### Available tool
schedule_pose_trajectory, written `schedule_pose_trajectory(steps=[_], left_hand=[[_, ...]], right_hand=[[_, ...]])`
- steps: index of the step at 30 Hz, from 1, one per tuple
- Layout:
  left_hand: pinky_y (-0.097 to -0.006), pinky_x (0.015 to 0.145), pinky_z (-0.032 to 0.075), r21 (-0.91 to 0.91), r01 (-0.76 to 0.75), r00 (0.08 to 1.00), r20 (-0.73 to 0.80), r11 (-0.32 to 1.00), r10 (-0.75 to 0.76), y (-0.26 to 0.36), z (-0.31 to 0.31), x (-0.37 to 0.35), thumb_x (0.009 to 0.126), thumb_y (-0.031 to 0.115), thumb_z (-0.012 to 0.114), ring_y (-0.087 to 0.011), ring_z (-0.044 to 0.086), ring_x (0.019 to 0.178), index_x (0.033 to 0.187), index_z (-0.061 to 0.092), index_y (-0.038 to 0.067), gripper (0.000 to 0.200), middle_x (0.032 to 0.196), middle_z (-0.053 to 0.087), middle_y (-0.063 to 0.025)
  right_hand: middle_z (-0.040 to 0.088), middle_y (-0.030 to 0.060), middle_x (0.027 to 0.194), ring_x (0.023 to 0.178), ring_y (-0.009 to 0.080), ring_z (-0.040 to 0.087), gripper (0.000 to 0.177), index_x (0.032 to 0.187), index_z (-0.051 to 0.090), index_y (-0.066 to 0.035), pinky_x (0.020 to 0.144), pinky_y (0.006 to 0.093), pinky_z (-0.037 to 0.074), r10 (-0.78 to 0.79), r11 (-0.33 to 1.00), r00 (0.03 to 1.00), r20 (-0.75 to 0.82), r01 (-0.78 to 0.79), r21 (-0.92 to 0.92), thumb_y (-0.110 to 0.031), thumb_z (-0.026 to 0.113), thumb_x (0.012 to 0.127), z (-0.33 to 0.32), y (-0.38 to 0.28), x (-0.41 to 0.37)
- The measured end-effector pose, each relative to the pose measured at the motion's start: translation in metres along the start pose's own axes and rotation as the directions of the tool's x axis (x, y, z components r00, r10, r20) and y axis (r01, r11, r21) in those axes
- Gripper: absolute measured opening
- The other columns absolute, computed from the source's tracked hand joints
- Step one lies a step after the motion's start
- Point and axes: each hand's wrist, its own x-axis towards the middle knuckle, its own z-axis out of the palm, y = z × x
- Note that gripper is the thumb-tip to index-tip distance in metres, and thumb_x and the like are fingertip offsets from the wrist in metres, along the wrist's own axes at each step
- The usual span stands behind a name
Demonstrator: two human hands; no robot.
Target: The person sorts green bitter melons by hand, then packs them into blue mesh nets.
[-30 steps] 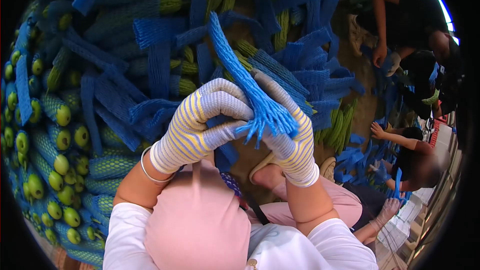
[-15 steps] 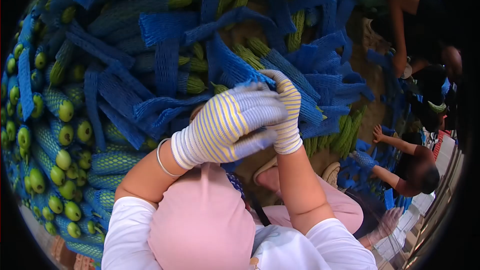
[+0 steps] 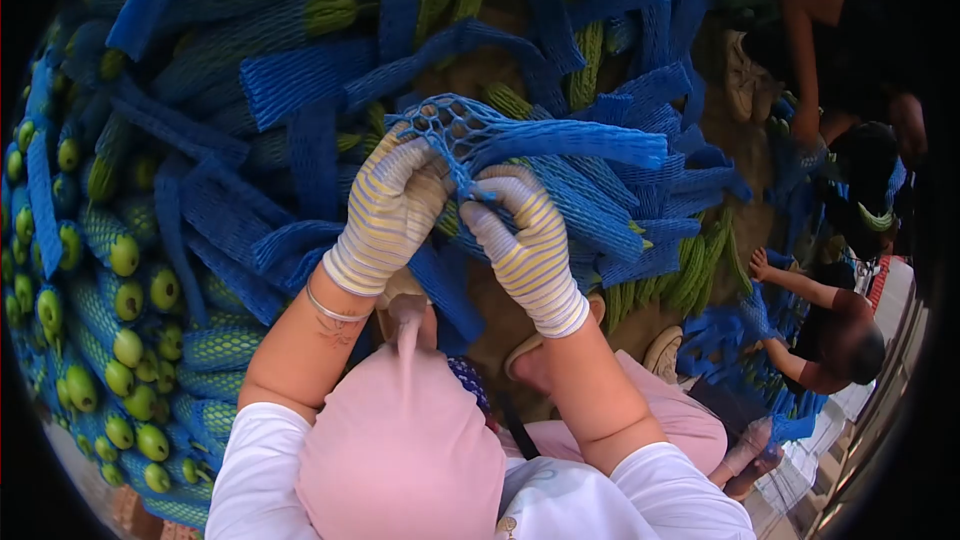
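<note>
Net sleeve (image 3: 590,143) spread wide at one end

At far left, piled with round ends outward: green gourds (image 3: 125,255) in blue netting. Next, strewn across the heap: loose flat sleeves (image 3: 300,75), darker toward the top. Then, on the left wrist, a thin bracelet (image 3: 335,305). With the left hand (image 3: 385,215), in a striped glove, grips the stretched mouth of the net sleeve, fingertips partly hidden by mesh. With the right hand (image 3: 525,245), gloved alike, pinches the lower edge of that mouth, just beside the left. Over the heap, between and above both hands, mesh pulled into wide holes, narrow tail pointing right. Farther right, bunched long green gourds (image 3: 690,275). At far right, another person's arm (image 3: 800,285), outstretched near a blue pile (image 3: 718,340).
</note>
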Motion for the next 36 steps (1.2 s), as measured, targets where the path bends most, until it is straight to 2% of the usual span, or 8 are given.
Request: schedule_pose_trajectory(steps=[2, 4, 8, 14, 17, 28, 32, 36], left_hand=[[-0.035, 0.101, 0.043, 0.208, -0.033, 0.999, 0.033, 0.978, 0.027, -0.004, -0.015, 0.004, 0.093, 0.004, 0.047, -0.0217, 0.057, 0.113, 0.126, 0.05, -0.003, 0.034, 0.12, 0.059, -0.0149], [-0.0354, 0.102, 0.042, 0.994, -0.071, 0.91, 0.029, -0.087, -0.414, 0.003, -0.015, 0.015, 0.094, 0.007, 0.047, -0.0216, 0.057, 0.112, 0.124, 0.053, 0.0, 0.032, 0.119, 0.059, -0.0143], [-0.0421, 0.101, 0.041, 0.743, -0.349, 0.915, 0.401, -0.571, -0.039, -0.002, -0.011, 0.035, 0.084, 0.017, 0.058, -0.0336, 0.055, 0.113, 0.122, 0.058, 0.004, 0.04, 0.124, 0.059, -0.0164], [-0.0383, 0.108, 0.035, 0.859, -0.505, 0.862, 0.495, -0.084, -0.11, 0.002, -0.022, 0.044, 0.087, 0.02, 0.056, -0.0305, 0.047, 0.126, 0.125, 0.056, 0.001, 0.042, 0.134, 0.053, -0.0173], [-0.034, 0.112, 0.031, 0.248, 0.012, 0.971, 0.227, 0.969, -0.071, -0.018, -0.039, 0.045, 0.097, 0.007, 0.047, -0.0211, 0.044, 0.131, 0.145, 0.032, 0.003, 0.051, 0.144, 0.044, -0.01], [-0.0337, 0.111, 0.033, 0.345, 0.026, 0.983, 0.161, 0.938, -0.086, -0.02, -0.038, 0.045, 0.094, 0.006, 0.051, -0.0208, 0.046, 0.128, 0.145, 0.03, 0.003, 0.055, 0.142, 0.045, -0.0109], [-0.0336, 0.11, 0.034, 0.39, 0.036, 0.983, 0.151, 0.92, -0.103, -0.021, -0.035, 0.058, 0.094, 0.005, 0.052, -0.0207, 0.047, 0.127, 0.146, 0.029, 0.002, 0.057, 0.141, 0.046, -0.0112], [-0.0335, 0.109, 0.034, 0.441, 0.017, 0.983, 0.156, 0.897, -0.095, -0.008, -0.011, 0.018, 0.093, 0.005, 0.054, -0.0206, 0.048, 0.126, 0.146, 0.028, 0.002, 0.059, 0.14, 0.047, -0.0115]], right_hand=[[0.062, 0.0002, 0.087, 0.074, 0.0071, 0.054, 0.018, 0.105, 0.06, -0.003, 0.066, 0.0232, 0.047, 0.292, 0.77, 0.956, -0.03, -0.216, 0.6, -0.005, 0.063, 0.088, -0.003, -0.009, 0.002], [0.064, 0.0041, 0.082, 0.07, 0.0131, 0.059, 0.017, 0.103, 0.061, -0.002, 0.064, 0.0258, 0.048, 0.308, 0.713, 0.949, 0.07, -0.279, 0.643, -0.006, 0.064, 0.087, -0.002, -0.027, 0.005], [0.065, 0.0177, 0.079, 0.071, 0.0369, 0.063, 0.021, 0.096, 0.065, -0.003, 0.063, 0.0376, 0.051, -0.101, 0.989, 0.955, 0.279, 0.128, -0.079, -0.018, 0.067, 0.082, 0.007, -0.023, 0.016], [0.066, 0.0153, 0.082, 0.073, 0.0275, 0.066, 0.02, 0.099, 0.064, -0.001, 0.068, 0.032, 0.051, 0.216, 0.93, 0.897, 0.386, -0.31, 0.199, -0.015, 0.066, 0.085, 0.003, -0.014, 0.018], [0.066, 0.0151, 0.083, 0.078, 0.0263, 0.066, 0.02, 0.1, 0.063, -0.002, 0.072, 0.0313, 0.05, 0.168, 0.916, 0.832, 0.529, -0.331, 0.229, -0.017, 0.065, 0.086, 0.002, -0.016, 0.026], [0.067, 0.0118, 0.081, 0.074, 0.0225, 0.065, 0.016, 0.098, 0.064, -0.004, 0.071, 0.0307, 0.05, 0.191, 0.929, 0.737, 0.648, -0.349, 0.123, -0.016, 0.063, 0.087, -0.008, -0.006, 0.045], [0.063, 0.0146, 0.107, 0.097, 0.0211, 0.06, 0.036, 0.116, 0.055, 0.001, 0.088, 0.0319, 0.047, 0.185, 0.983, 0.803, -0.566, -0.153, 0.105, -0.012, 0.065, 0.083, -0.077, 0.089, 0.122], [0.058, 0.0227, 0.123, 0.11, 0.0349, 0.058, 0.071, 0.127, 0.047, 0.003, 0.098, 0.0364, 0.043, 0.437, 0.526, 0.773, -0.46, -0.635, -0.566, -0.028, 0.075, 0.071, -0.108, 0.176, 0.151]])
